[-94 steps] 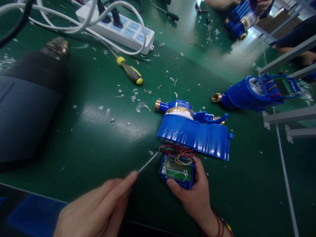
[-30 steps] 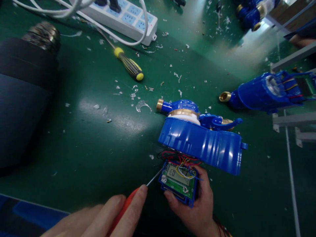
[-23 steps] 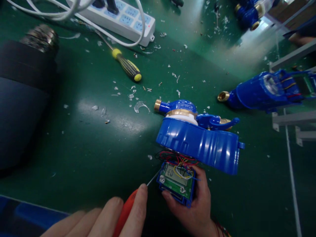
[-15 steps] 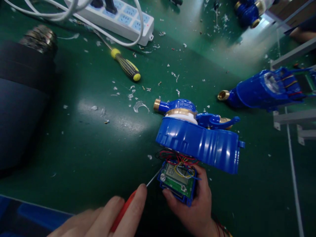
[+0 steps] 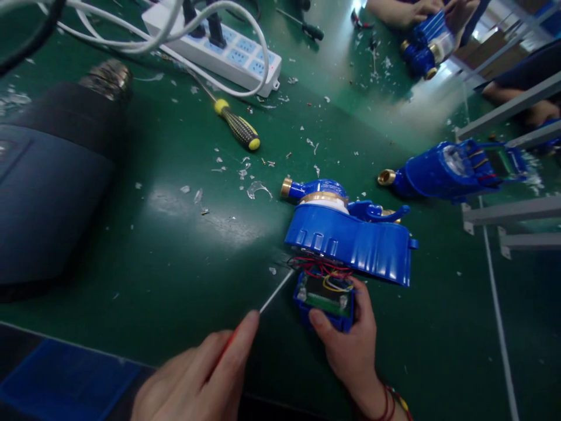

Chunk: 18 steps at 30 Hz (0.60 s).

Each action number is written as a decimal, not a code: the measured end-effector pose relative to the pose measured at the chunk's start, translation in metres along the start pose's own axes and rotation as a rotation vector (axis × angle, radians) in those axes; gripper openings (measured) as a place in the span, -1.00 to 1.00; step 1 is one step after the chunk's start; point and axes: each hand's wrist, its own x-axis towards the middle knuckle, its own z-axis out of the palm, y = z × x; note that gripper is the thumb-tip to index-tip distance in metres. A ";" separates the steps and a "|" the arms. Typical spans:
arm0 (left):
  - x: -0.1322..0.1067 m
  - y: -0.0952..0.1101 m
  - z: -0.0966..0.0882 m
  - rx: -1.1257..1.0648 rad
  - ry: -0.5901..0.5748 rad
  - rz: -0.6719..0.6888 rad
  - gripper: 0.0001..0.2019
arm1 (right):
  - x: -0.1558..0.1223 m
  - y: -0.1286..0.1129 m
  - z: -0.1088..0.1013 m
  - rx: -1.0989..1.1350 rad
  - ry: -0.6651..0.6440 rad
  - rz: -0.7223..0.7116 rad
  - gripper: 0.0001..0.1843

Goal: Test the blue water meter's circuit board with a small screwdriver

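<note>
A blue water meter (image 5: pixel 350 231) with brass ends lies on the green mat (image 5: pixel 175 257). Red, yellow and blue wires run from it to a small blue module with a green circuit board (image 5: pixel 326 295). My right hand (image 5: pixel 350 351) grips that module from below, thumb on its near edge. My left hand (image 5: pixel 201 380) is closed on a red-handled screwdriver (image 5: pixel 263 307). Its thin shaft points up and right, and the tip sits at the module's upper left corner, under the meter's rim.
A yellow-and-black screwdriver (image 5: pixel 239 127), a white power strip (image 5: pixel 219 49) with cables and scattered plastic shards lie beyond. A dark heat gun (image 5: pixel 52 175) fills the left. A second opened blue meter (image 5: pixel 447 169) lies right. Another person's hands (image 5: pixel 412 11) hold a meter at the top.
The screwdriver tip has shifted from the board's left screw up to the module's upper corner by the wires. My left hand has drawn back a little. The module's display now looks dark.
</note>
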 end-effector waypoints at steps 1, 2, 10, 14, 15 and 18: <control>0.000 -0.003 0.002 -0.012 0.001 -0.020 -0.58 | 0.001 0.000 0.000 0.033 0.000 0.025 -0.43; 0.001 -0.006 0.003 -0.053 0.008 -0.043 -0.59 | 0.002 0.000 -0.001 0.061 -0.011 0.034 -0.43; 0.018 -0.012 -0.007 -0.030 0.030 -0.306 -0.64 | 0.001 -0.002 -0.005 0.278 -0.151 0.008 -0.31; 0.019 -0.019 -0.017 -0.004 0.014 -0.336 -0.67 | 0.001 -0.008 -0.011 0.450 -0.251 0.020 -0.33; 0.017 -0.023 -0.018 -0.017 0.008 -0.316 -0.67 | 0.000 -0.008 -0.014 0.481 -0.270 0.023 -0.32; 0.005 -0.037 -0.018 -0.081 -0.017 -0.206 -0.63 | -0.002 -0.005 -0.021 0.536 -0.322 0.044 -0.30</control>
